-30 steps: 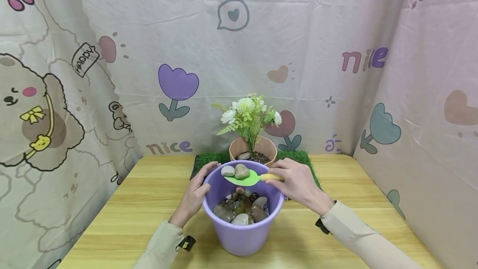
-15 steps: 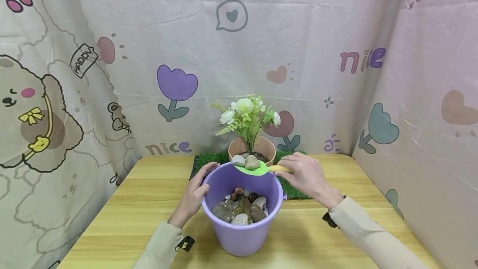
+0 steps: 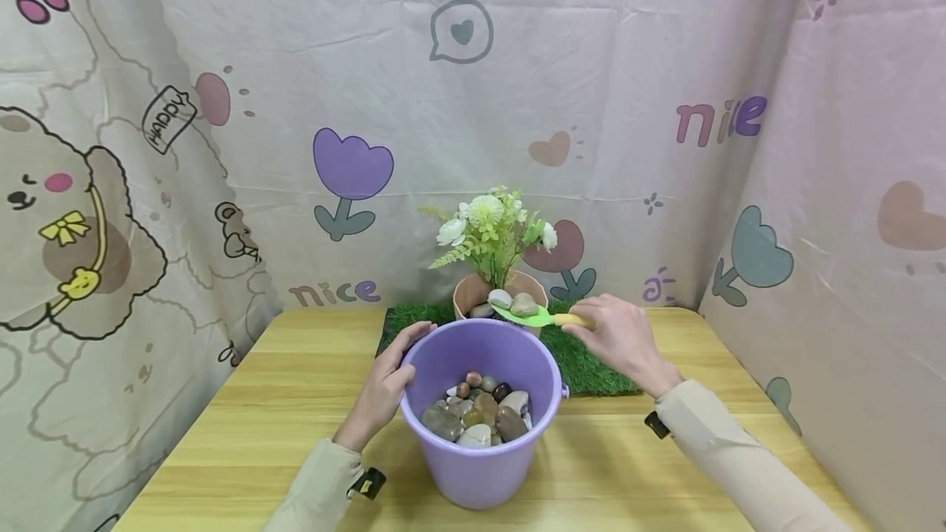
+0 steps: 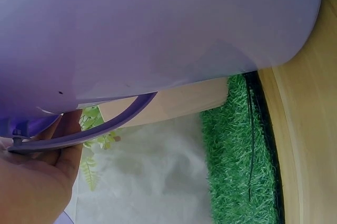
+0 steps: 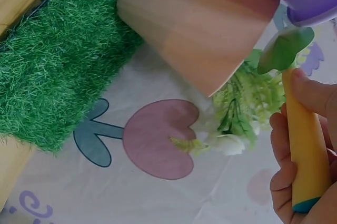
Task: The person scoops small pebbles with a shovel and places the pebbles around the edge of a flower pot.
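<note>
My left hand (image 3: 383,388) grips the left rim of a purple bucket (image 3: 480,479), thumb on the inner side. The bucket's handle hangs down by that hand in the left wrist view. Several smooth stones (image 3: 480,413) lie in the bottom. In my right hand (image 3: 622,341) I hold a small garden trowel (image 3: 545,319) by its yellow handle (image 5: 306,145). A white stone (image 3: 500,299) and a tan stone (image 3: 524,304) rest on its green blade. The blade overlaps the front of a peach flowerpot (image 3: 467,292), which holds white artificial flowers (image 3: 484,224).
The pot stands on a green grass mat (image 3: 591,364) behind the bucket. A dark stone (image 3: 482,311) shows inside the pot. Below is a wooden table (image 3: 251,417), with a printed curtain (image 3: 650,39) around its back and sides.
My right hand has carried the trowel with its two stones from over the bucket, back and to the right, to the flowerpot. The left hand and bucket have stayed in place.
</note>
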The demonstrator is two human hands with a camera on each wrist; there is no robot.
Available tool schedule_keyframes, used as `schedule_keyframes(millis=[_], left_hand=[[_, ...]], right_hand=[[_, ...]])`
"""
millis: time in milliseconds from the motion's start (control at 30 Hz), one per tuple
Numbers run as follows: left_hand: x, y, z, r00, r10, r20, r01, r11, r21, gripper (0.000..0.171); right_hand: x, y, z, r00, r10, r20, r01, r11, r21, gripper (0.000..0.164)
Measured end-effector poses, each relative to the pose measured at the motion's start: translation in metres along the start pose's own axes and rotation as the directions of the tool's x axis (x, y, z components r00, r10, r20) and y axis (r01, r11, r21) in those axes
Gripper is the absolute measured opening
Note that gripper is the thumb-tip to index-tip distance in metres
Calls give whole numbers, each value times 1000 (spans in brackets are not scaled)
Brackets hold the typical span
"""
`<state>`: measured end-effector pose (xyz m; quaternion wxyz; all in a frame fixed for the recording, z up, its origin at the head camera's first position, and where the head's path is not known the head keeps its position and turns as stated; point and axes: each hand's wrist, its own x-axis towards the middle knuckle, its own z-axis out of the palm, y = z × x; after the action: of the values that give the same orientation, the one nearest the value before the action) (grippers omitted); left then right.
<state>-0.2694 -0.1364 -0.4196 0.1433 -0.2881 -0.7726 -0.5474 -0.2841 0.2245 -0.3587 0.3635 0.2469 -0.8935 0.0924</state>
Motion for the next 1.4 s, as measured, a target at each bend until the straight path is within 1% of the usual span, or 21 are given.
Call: schedule_keyframes(millis=[167, 333, 600, 733, 867, 1067, 1200, 1400], left_hand=[[1, 2, 0, 1000, 1, -1, -1, 1000, -2, 70], [1, 3, 0, 1000, -3, -3, 3, 1000, -1, 69], [0, 3, 0, 1000, -8, -3, 8, 1000, 2, 67], [0, 3, 0, 1000, -13, 1, 13, 1000, -3, 67], [1, 3, 0, 1000, -12, -1, 12, 1000, -11, 69], [0, 3, 0, 1000, -16, 0, 16, 1000, -11, 68], [-1, 3, 0, 1000, -23, 2, 23, 1000, -9, 68], [0, 3, 0, 1000, -12, -3, 12, 1000, -9, 69]], right_hand=[[4, 4, 2, 996, 76, 46, -76, 997, 7, 19], [7, 6, 5, 987, 137, 82, -138, 990, 17, 19], [9, 7, 8, 970, 198, 143, -205, 978, 31, 22], [10, 8, 11, 962, 219, 163, -229, 973, 43, 23], [12, 8, 12, 958, 236, 166, -248, 967, 59, 26], [13, 8, 14, 947, 248, 204, -268, 961, 72, 24], [13, 8, 14, 944, 252, 213, -274, 959, 76, 27], [14, 4, 12, 935, 266, 233, -294, 951, 96, 28]])
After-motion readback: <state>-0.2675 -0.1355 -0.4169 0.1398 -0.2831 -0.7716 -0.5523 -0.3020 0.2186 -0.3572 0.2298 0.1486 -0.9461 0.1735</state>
